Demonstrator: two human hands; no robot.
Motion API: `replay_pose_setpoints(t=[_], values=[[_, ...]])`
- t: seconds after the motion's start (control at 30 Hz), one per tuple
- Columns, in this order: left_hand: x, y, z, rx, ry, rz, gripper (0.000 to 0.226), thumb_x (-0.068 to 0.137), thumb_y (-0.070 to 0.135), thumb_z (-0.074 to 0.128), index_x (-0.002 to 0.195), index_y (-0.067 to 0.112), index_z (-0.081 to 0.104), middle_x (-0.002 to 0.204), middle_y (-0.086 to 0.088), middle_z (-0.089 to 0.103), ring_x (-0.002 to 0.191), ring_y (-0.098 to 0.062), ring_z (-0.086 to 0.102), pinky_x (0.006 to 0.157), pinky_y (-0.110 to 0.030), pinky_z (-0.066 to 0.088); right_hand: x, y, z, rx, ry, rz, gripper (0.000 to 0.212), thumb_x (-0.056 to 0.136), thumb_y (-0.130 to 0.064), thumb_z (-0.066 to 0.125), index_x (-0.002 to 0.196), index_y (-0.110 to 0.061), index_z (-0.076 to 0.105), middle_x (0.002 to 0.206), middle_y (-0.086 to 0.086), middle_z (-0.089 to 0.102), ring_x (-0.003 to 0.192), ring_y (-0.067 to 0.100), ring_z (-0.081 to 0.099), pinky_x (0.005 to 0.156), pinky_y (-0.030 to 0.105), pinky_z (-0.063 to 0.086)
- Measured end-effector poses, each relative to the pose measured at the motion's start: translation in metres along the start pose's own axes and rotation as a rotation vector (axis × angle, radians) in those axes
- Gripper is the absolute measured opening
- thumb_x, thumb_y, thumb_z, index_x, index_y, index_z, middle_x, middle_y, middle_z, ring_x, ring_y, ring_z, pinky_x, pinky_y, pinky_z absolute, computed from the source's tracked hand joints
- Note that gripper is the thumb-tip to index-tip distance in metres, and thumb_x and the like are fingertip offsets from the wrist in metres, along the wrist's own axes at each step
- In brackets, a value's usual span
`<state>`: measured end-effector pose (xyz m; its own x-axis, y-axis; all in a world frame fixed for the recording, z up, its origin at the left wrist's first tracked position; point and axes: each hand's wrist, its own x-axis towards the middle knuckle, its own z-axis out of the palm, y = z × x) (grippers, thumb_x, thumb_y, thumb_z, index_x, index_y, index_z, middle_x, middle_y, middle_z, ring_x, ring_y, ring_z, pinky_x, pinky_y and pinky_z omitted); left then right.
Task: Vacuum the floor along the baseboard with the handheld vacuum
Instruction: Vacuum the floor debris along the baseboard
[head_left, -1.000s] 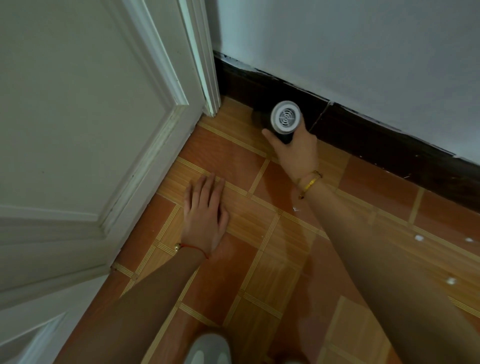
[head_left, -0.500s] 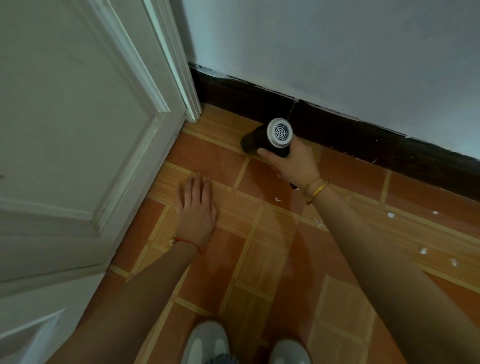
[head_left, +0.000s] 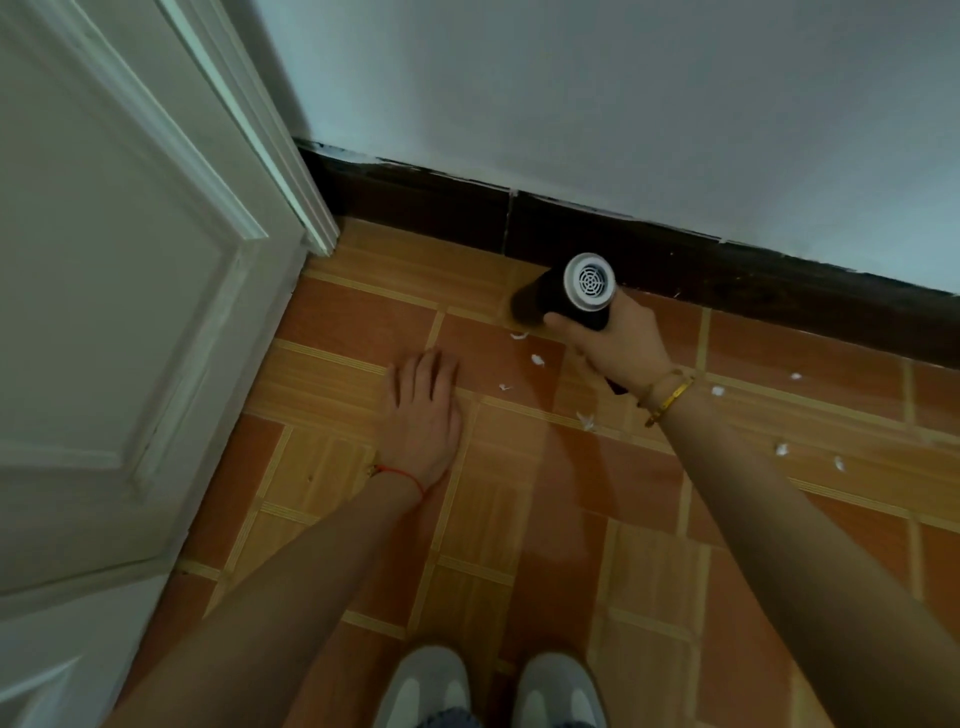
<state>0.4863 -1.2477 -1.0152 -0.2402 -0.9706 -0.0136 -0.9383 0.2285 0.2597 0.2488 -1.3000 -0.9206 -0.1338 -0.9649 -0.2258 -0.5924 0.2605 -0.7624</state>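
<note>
My right hand (head_left: 621, 340) grips the black handheld vacuum (head_left: 566, 296), whose round white vent cap faces me. Its dark nozzle end points left and down onto the orange tiled floor (head_left: 519, 493), just in front of the dark baseboard (head_left: 675, 270). My left hand (head_left: 423, 415) lies flat on a tile, palm down, fingers slightly spread, holding nothing. Several small white scraps (head_left: 537, 359) lie on the tiles between and right of my hands.
A white panelled door (head_left: 130, 312) stands at the left, its frame (head_left: 291, 182) meeting the baseboard in the corner. A pale wall (head_left: 623, 104) rises above the baseboard. My two grey shoes (head_left: 488, 691) are at the bottom edge.
The vacuum and my right hand have slid right along the baseboard, away from the door corner. More white scraps have come into view. My left hand stays flat on the floor.
</note>
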Motion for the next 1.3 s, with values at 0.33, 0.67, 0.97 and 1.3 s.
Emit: replay_pose_setpoints(t=[0.33,0.67,0.97,1.3], values=[[-0.003,0.001,0.009,-0.002,0.076,0.007,0.051,0.095,0.026,0.039,0.144,0.012,0.044,0.15,-0.013,0.043,0.141,-0.032,0.035,0.121,-0.057,0.018,-0.019,0.012,-0.007,-0.01,-0.102,0.04,0.042,0.082,-0.048,0.068,0.112,-0.023,0.053,0.079,-0.015,0.056,0.065,-0.003,0.049,0.069,0.021,0.045],[-0.003,0.0,0.01,-0.001,0.115,0.024,0.052,0.094,0.023,0.045,0.145,0.012,0.043,0.149,-0.013,0.043,0.14,-0.032,0.037,0.12,-0.056,0.019,-0.029,0.001,-0.005,-0.086,-0.087,-0.033,0.059,0.08,-0.047,0.07,0.126,-0.017,0.052,0.097,-0.003,0.066,0.073,0.003,0.057,0.078,0.028,0.05],[-0.003,0.0,0.013,0.035,0.135,0.024,0.051,0.094,0.026,0.044,0.143,0.011,0.045,0.147,-0.015,0.046,0.138,-0.034,0.04,0.119,-0.057,0.021,-0.047,0.011,-0.014,-0.155,-0.032,-0.061,0.06,0.081,-0.048,0.069,0.13,-0.019,0.051,0.115,0.001,0.068,0.103,0.022,0.065,0.085,0.027,0.049],[-0.002,0.002,0.017,0.103,0.097,0.019,0.052,0.096,0.026,0.04,0.144,0.009,0.042,0.148,-0.018,0.044,0.139,-0.037,0.038,0.118,-0.06,0.022,-0.058,0.011,-0.024,-0.09,0.021,-0.005,0.055,0.081,-0.046,0.069,0.125,-0.017,0.052,0.088,-0.008,0.061,0.066,0.005,0.053,0.065,0.019,0.045]])
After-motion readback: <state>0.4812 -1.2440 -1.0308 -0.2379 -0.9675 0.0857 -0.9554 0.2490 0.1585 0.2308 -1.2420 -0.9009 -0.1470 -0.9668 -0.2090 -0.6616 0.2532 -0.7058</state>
